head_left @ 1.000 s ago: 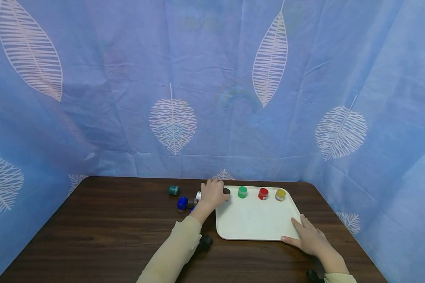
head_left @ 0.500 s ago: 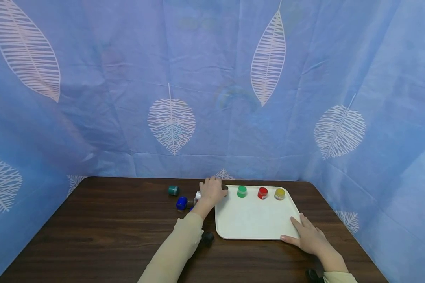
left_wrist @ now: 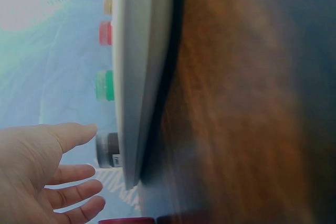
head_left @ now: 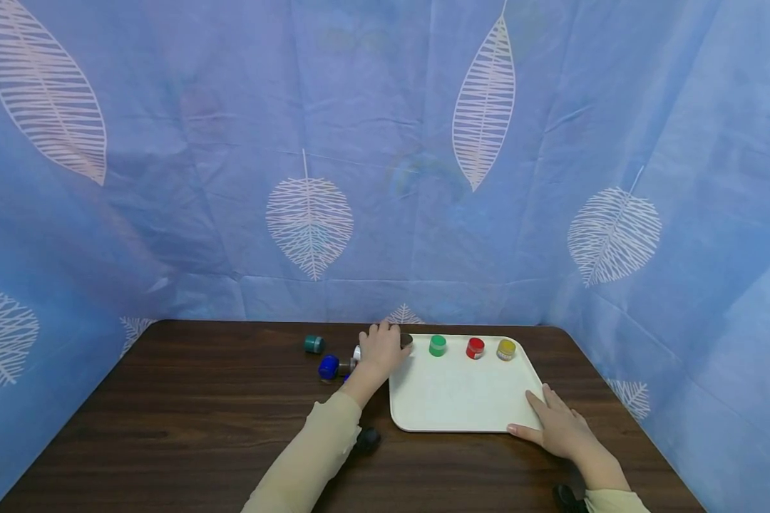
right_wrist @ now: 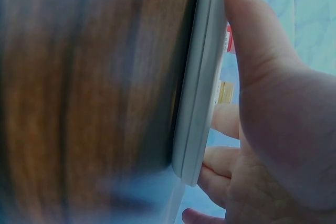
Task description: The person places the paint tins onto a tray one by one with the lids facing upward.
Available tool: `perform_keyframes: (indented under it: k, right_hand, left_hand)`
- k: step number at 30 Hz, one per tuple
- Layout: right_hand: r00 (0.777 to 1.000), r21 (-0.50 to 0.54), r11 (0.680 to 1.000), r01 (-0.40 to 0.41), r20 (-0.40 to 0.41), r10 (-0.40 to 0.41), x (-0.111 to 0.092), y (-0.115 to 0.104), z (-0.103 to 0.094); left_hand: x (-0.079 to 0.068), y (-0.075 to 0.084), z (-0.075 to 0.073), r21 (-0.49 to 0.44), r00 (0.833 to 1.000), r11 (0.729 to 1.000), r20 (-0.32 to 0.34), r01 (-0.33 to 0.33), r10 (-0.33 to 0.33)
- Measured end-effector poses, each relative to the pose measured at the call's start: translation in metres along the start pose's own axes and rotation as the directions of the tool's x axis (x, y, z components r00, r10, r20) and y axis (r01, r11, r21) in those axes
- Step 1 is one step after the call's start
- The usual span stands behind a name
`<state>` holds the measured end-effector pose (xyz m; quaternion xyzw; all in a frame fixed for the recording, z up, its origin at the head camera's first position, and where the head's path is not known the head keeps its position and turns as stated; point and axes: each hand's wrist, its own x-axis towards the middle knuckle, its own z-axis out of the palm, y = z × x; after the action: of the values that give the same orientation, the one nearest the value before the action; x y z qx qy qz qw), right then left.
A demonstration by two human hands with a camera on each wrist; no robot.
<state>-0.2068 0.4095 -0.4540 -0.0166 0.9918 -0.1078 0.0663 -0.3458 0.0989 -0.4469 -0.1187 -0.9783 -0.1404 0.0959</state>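
Note:
In the head view, a white tray [head_left: 462, 399] lies on the table, with green [head_left: 438, 345], red [head_left: 475, 348] and yellow [head_left: 506, 349] paint jars along its back edge. A black paint jar [left_wrist: 108, 150] stands at the tray's back left corner. My left hand [head_left: 380, 350] is beside it, partly hiding it. In the left wrist view, the thumb and loosely spread fingers lie around the jar's top, apart from it or barely touching. My right hand [head_left: 561, 427] rests on the tray's front right corner, thumb at the front edge and fingers along the right side.
Left of the tray lie more jars: a teal one [head_left: 314, 344], a blue-ended one [head_left: 329, 368], and others partly hidden by the left hand and wrist. A blue leaf-patterned cloth [head_left: 385, 142] hangs behind the dark wooden table [head_left: 199, 413].
The black jar has shifted slightly back and left on the tray, with my left hand beside it. My right hand stays at the tray's corner. The head view has drifted slightly.

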Motion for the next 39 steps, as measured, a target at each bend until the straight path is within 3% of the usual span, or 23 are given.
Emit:
perform_keyframes:
  k: [10, 25, 32, 39]
  right_hand:
    - [1.000, -0.009, 1.000, -0.003, -0.007, 0.003, 0.000, 0.001, 0.000]
    - [1.000, -0.010, 1.000, -0.005, -0.007, 0.005, -0.002, -0.003, -0.001]
    - [1.000, -0.013, 1.000, 0.001, -0.007, -0.001, -0.002, -0.003, -0.002]
    - [1.000, -0.016, 1.000, 0.007, -0.013, -0.007, -0.002, -0.003, -0.001]
  left_hand:
    - [-0.020, -0.006, -0.015, 0.011, 0.995, 0.997, -0.060, -0.077, 0.078]
    - [-0.055, -0.040, -0.033, 0.027, 0.970, 0.977, -0.116, -0.212, 0.214]
    - [-0.069, -0.060, -0.042, 0.032, 0.959, 0.960, -0.053, -0.277, 0.279]
    - [-0.077, -0.081, -0.052, 0.116, 0.925, 0.918, 0.015, -0.379, 0.380]
